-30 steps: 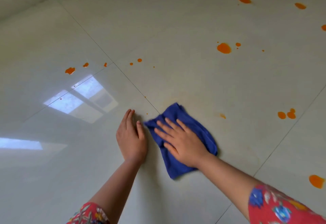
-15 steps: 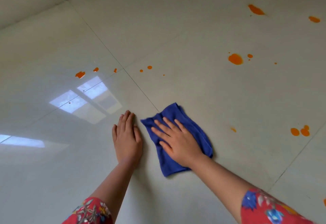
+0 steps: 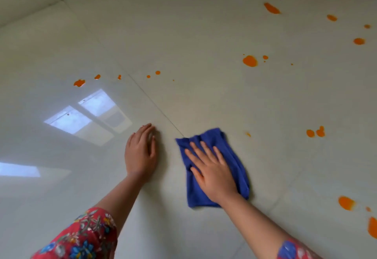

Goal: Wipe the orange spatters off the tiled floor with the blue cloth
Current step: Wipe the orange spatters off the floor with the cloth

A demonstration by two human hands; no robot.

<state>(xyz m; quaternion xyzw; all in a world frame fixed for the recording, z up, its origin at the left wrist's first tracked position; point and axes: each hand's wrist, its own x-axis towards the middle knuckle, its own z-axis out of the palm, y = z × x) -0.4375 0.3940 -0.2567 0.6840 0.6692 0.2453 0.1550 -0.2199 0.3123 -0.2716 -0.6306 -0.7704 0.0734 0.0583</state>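
Shifted since half a second ago: blue cloth (image 3: pixel 212 136) and the right hand (image 3: pixel 212 169) on it, now carried rightward away from the left hand (image 3: pixel 140 154). A strip of bare tile shows between them where they had lain just beside each other, and the fingers on the cloth now point more toward the top of the frame. Tiled floor (image 3: pixel 183 24): pale, glossy, fills the whole frame; one grout line (image 3: pixel 155 105) runs diagonally from the upper left down to the cloth's upper left corner. Window reflection (image 3: pixel 87 115): bright panes, left of centre. Left sleeve (image 3: pixel 81 236): red floral, bottom left. Right sleeve (image 3: pixel 293 250): same print, bottom edge toward the right. Blue cloth: crumpled, roughly oblong, lying on the floor just right of centre in the lower half. Right hand: palm down, fingers straight and spread, pressing the cloth, not curled round it. Left hand: flat on bare tile near centre, fingers straight and close together, holding nothing. Orange spatters (image 3: pixel 250 61): largest blob upper right; row of small drops (image 3: pixel 79 83) above the reflection; pair (image 3: pixel 315 132) at the right, level with the cloth's top edge; blotches (image 3: pixel 346 203) at the lower right edge; faint smear (image 3: pixel 248 134) near the cloth's upper right corner, not touching it.
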